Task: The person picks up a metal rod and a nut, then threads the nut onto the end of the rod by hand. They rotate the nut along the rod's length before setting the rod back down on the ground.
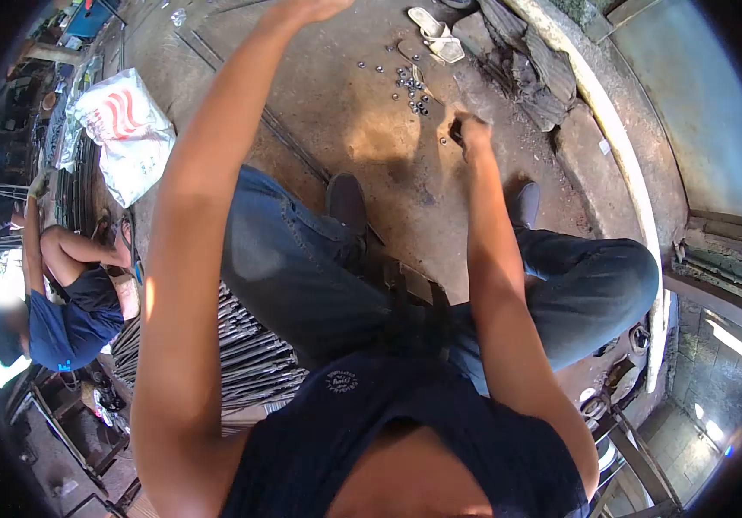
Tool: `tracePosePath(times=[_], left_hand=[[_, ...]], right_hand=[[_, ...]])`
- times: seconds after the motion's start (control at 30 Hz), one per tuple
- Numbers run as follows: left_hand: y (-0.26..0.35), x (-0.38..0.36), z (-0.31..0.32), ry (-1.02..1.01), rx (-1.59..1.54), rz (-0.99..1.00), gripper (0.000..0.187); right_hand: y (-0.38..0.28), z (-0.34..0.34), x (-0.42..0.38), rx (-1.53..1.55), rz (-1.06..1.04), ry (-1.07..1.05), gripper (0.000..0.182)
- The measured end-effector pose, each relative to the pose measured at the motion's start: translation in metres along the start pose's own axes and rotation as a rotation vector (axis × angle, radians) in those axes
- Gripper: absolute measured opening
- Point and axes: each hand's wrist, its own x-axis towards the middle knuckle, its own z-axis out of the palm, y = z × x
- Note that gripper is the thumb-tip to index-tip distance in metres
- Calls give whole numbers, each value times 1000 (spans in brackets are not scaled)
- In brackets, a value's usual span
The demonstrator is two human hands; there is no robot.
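My right hand [474, 135] is low over the concrete floor beside my right shoe. Its fingers are curled together; a small dark shape shows at the fingertips, too small to name. Just beyond it lies a loose group of small round metal pieces [410, 93] that look like nuts or rings, with a few strays, one close to my fingers. My left arm stretches far forward, and my left hand [317, 8] is cut off by the upper edge, its fingers hidden.
Long thin metal rods [280, 142] lie on the floor under my left arm. A bundle of rods [254, 358] is beside my left leg. A white sack [129, 129] and a seated person [73, 315] are at left. Sandals [437, 36], dark cloth [522, 73] and a pale curved pipe [600, 112] lie right.
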Motion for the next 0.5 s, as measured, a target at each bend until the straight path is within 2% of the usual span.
tracePosePath(times=[0.03,0.1,0.13,0.2,0.23,0.3,0.33,0.4,0.43,0.5], left_hand=[[1,2,2,-33,58,-17,24],[8,4,3,-80,36,-28,26],[12,6,2,-110,19,-38,28],[26,9,1,-144,31,-98,30],[30,10,3,-170,42,-157,33],[34,14,7,-156,29,-133,35],[35,16,8,-133,14,-105,37],[39,21,8,-199,14,-139,37],[42,23,8,-258,10,-168,37],[46,25,12,-278,43,-204,38]], right_hand=[[26,-1,14,-65,50,-11,11],[93,9,55,-279,23,34,19],[92,15,54,-277,31,35,19],[90,36,40,-805,-83,84,26],[94,48,48,-804,-74,78,26],[101,74,64,-961,-118,-152,39],[92,89,59,-956,-112,-158,39],[68,119,57,-1141,-279,-285,50],[65,130,57,-1131,-280,-290,50],[60,149,59,-1271,-495,-388,52]])
